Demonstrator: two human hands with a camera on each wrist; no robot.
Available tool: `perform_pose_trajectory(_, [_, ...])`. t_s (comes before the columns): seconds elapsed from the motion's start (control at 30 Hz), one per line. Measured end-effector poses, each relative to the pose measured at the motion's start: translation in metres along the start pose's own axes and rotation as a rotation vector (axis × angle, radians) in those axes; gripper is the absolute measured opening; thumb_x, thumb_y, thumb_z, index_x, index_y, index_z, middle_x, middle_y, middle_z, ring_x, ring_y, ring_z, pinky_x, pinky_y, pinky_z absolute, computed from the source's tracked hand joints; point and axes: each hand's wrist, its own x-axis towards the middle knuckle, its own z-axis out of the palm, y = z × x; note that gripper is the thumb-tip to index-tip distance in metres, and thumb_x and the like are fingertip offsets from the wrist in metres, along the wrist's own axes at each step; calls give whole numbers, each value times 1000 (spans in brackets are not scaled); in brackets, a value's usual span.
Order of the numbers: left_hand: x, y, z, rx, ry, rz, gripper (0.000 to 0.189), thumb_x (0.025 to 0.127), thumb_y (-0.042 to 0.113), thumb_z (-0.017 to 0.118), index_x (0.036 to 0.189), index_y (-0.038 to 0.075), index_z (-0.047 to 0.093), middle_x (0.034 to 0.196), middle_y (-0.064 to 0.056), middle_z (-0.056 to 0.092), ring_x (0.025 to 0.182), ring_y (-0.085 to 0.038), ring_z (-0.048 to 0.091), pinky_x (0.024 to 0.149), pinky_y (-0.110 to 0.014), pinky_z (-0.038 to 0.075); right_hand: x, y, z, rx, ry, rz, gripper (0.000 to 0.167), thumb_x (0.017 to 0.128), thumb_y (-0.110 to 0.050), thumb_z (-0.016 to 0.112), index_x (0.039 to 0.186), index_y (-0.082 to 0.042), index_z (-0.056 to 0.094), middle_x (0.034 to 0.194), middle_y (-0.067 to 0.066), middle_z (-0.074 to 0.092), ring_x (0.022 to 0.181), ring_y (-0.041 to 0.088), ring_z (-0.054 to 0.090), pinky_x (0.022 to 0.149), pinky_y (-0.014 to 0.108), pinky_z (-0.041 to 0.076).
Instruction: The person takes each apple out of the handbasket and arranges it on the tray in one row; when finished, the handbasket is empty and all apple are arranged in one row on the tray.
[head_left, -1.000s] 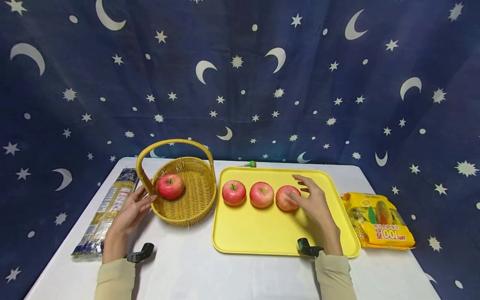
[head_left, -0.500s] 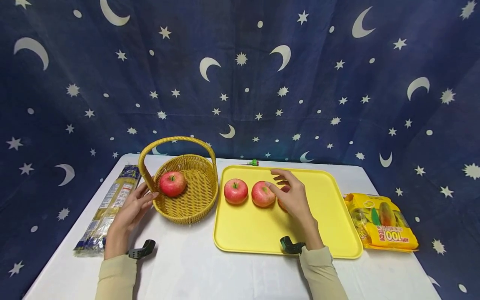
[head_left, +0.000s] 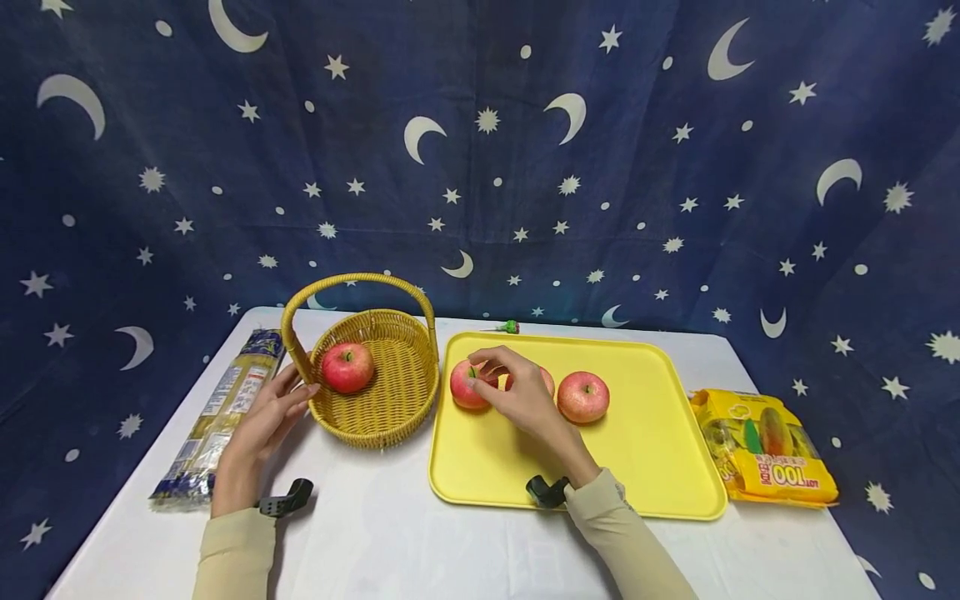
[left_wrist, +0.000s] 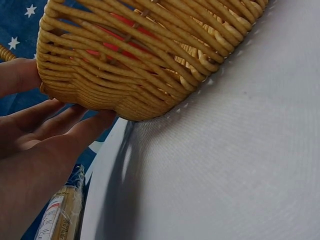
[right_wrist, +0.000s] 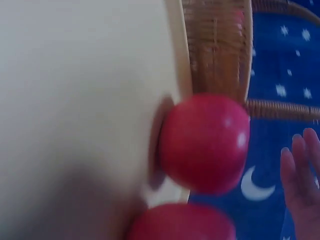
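Note:
My left hand holds the left side of a wicker basket, thumb at the rim and fingers against the outer wall. Inside the basket lies one red apple. Over the yellow tray, my right hand reaches to the leftmost apple, its fingers spread and loosely bent above it. The right wrist view shows those fingers apart from that apple. Partly hidden behind the hand is a middle apple; a third apple sits to its right.
A long clear-and-blue pack of noodle-like strips lies left of the basket. Right of the tray is a yellow snack bag. Behind the tray lies a small green-tipped object. A starry blue cloth hangs at the table's back.
My right hand has moved left across the tray, from the rightmost apple past the middle one to the leftmost. The left hand stays on the basket, and the apples have not moved.

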Motion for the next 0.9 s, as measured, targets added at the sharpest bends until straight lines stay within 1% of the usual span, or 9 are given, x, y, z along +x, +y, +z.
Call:
perform_pose_trajectory(0.13, [0, -1, 1, 0, 1, -7, 79, 106, 11, 54, 165, 2, 2, 172, -22, 2, 129, 5, 46, 105, -11, 42, 8, -10, 15, 24, -87, -22, 30, 88, -13, 81, 116, -7, 72, 104, 13, 73, 90, 23, 68, 84, 45, 61])
perform_pose_trajectory(0.27, [0, -1, 1, -7, -1, 10, 79, 106, 10, 53, 164, 0, 2, 171, -24, 2, 125, 6, 49, 102, -10, 44, 19, -21, 30, -11, -197, -42, 33, 89, -19, 81, 118, -7, 71, 111, 10, 73, 95, 27, 69, 83, 39, 61])
perform_pose_trajectory(0.37, [0, -1, 0, -11, -2, 14, 78, 106, 9, 53, 164, -1, 2, 171, -24, 2, 124, 7, 49, 101, -9, 44, 30, -29, 41, -36, -295, -59, 36, 90, -20, 80, 122, -7, 70, 117, 10, 73, 101, 29, 69, 86, 42, 60])
perform_pose_trajectory(0.43, [-1, 0, -1, -4, 1, 4, 79, 106, 11, 54, 164, 1, 1, 172, -22, 2, 129, 4, 47, 103, -10, 43, 37, -33, 49, -49, -355, -54, 40, 90, -20, 80, 125, -6, 68, 120, 8, 72, 103, 25, 68, 89, 44, 60])
perform_pose_trajectory(0.5, [-1, 0, -1, 1, 4, -9, 80, 106, 12, 54, 165, 3, 1, 172, -20, 2, 135, 0, 44, 107, -13, 42, 45, -34, 58, -43, -406, -31, 41, 90, -22, 80, 127, -8, 68, 124, 5, 71, 106, 20, 66, 92, 46, 59])
perform_pose_trajectory(0.57, [-2, 0, -2, 7, 4, -17, 80, 106, 13, 54, 165, 4, 0, 173, -19, 2, 140, -4, 40, 111, -15, 40, 53, -34, 66, -56, -448, 7, 44, 90, -25, 79, 130, -11, 67, 127, 2, 69, 110, 17, 65, 95, 43, 59])
perform_pose_trajectory(0.7, [-3, 0, -2, 12, 5, -23, 81, 106, 13, 54, 165, 5, 1, 173, -19, 2, 140, -5, 39, 111, -15, 40, 67, -35, 82, -74, -509, 81, 52, 90, -28, 80, 136, -11, 63, 134, 2, 66, 120, 22, 63, 97, 33, 57])
perform_pose_trajectory(0.77, [-2, 0, -2, 12, 2, -18, 80, 106, 13, 54, 165, 4, 1, 172, -20, 3, 137, -3, 41, 108, -13, 41, 74, -35, 88, -102, -523, 112, 56, 89, -28, 81, 139, -11, 61, 137, 3, 65, 125, 25, 61, 99, 30, 55])
perform_pose_trajectory(0.9, [-1, 1, -1, 13, 1, -13, 80, 106, 13, 54, 165, 3, 1, 172, -21, 4, 136, -2, 43, 106, -12, 42, 86, -33, 101, -157, -534, 157, 60, 88, -30, 82, 142, -12, 60, 142, 5, 63, 132, 27, 58, 104, 31, 51])
